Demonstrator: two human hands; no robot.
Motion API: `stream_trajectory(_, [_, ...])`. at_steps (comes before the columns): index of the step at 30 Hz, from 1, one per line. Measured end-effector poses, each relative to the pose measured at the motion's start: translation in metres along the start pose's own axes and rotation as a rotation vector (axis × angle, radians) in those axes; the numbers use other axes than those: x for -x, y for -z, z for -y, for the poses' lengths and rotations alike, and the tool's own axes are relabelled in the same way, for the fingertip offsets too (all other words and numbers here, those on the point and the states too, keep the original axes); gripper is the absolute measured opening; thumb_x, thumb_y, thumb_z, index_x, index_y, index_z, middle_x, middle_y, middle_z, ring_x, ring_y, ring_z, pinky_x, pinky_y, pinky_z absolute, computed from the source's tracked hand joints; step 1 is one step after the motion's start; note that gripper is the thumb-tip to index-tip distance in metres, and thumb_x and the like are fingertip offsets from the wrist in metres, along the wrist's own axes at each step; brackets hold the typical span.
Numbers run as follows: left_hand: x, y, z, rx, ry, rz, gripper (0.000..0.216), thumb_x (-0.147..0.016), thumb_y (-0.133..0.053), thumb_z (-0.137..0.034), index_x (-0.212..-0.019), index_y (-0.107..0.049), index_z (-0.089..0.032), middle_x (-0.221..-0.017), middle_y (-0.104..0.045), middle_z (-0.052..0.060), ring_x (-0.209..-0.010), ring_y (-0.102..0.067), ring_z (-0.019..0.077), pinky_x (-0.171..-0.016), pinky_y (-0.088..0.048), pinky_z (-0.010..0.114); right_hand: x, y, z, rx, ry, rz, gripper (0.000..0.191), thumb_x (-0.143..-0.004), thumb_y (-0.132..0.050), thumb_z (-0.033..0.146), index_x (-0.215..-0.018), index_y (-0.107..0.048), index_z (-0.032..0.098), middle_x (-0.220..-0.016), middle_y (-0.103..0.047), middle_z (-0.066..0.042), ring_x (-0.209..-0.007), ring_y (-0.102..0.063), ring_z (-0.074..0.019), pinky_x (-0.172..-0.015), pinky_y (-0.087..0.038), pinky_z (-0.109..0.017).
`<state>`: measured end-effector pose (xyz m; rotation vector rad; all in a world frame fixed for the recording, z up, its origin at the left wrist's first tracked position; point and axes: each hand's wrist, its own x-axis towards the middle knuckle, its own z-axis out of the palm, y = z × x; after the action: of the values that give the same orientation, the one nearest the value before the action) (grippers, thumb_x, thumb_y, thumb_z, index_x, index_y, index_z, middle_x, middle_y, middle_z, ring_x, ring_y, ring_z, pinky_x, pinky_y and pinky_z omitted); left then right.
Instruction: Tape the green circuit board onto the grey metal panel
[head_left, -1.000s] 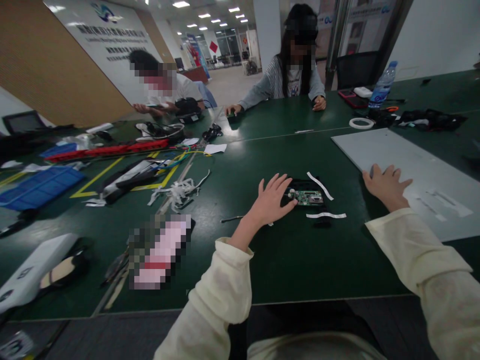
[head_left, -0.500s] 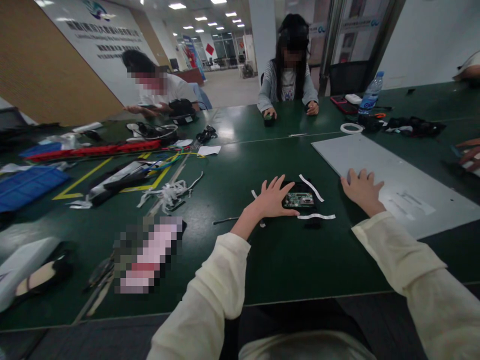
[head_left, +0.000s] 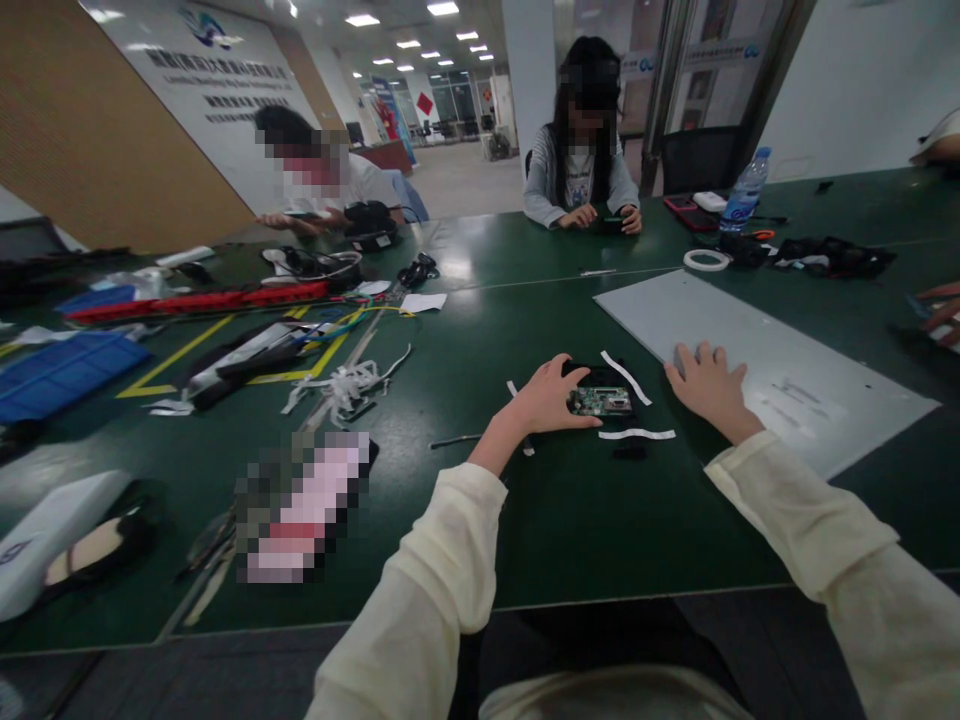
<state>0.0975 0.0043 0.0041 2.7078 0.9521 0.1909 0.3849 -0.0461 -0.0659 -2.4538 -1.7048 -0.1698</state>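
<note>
My left hand [head_left: 546,398] curls around the left side of a green circuit board [head_left: 604,401] in a black case, thumb on the near edge and fingers on the far edge. It covers the device's left part. White paper strips [head_left: 637,435] lie around the device, by its near and right sides. My right hand [head_left: 712,388] rests on the left part of a flat grey-white panel [head_left: 757,340], fingers spread and palm down.
A phone [head_left: 307,510], shredded white strips [head_left: 349,390] and a blue basket [head_left: 71,370] are on the left. A tape roll [head_left: 706,260] and a water bottle [head_left: 746,190] stand beyond the panel. Two people sit across the green table [head_left: 480,330].
The panel has slid left toward the circuit board, my right hand moving with it. My left fingers have drawn in around the device. The person opposite has brought both hands together.
</note>
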Motion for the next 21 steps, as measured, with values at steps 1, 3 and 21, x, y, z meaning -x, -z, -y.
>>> stream_trajectory(1, [0.001,0.001,0.000,0.007,-0.006,-0.018,0.085,-0.071,-0.058,-0.070,-0.140,-0.038,-0.024,-0.149,-0.026,0.014,-0.137,-0.030,0.0361,-0.110,-0.030,0.049,0.000,0.001,0.001,0.007,0.011,0.009,0.062,-0.094,-0.016,0.054,-0.140,-0.038,0.020,-0.144,-0.032,-0.022,-0.132,-0.026,-0.0406,-0.095,-0.024,-0.068])
stream_trajectory(3, [0.005,0.005,0.001,0.019,-0.018,-0.067,0.085,-0.071,-0.060,-0.068,-0.140,-0.037,-0.024,-0.147,-0.029,0.014,-0.136,-0.030,0.0351,-0.111,-0.030,0.049,0.002,0.002,0.004,0.018,0.042,0.010,0.061,-0.094,-0.017,0.053,-0.141,-0.037,0.019,-0.144,-0.032,-0.022,-0.131,-0.028,-0.0402,-0.096,-0.026,-0.066])
stream_trajectory(21, [0.037,0.056,0.013,0.060,0.035,-0.399,0.081,-0.071,-0.066,-0.062,-0.138,-0.037,-0.025,-0.144,-0.030,0.011,-0.135,-0.031,0.0312,-0.113,-0.030,0.045,0.041,0.020,0.049,-0.056,0.472,-0.012,0.059,-0.094,-0.025,0.048,-0.142,-0.037,0.017,-0.146,-0.035,-0.017,-0.133,-0.029,-0.0387,-0.101,-0.030,-0.057])
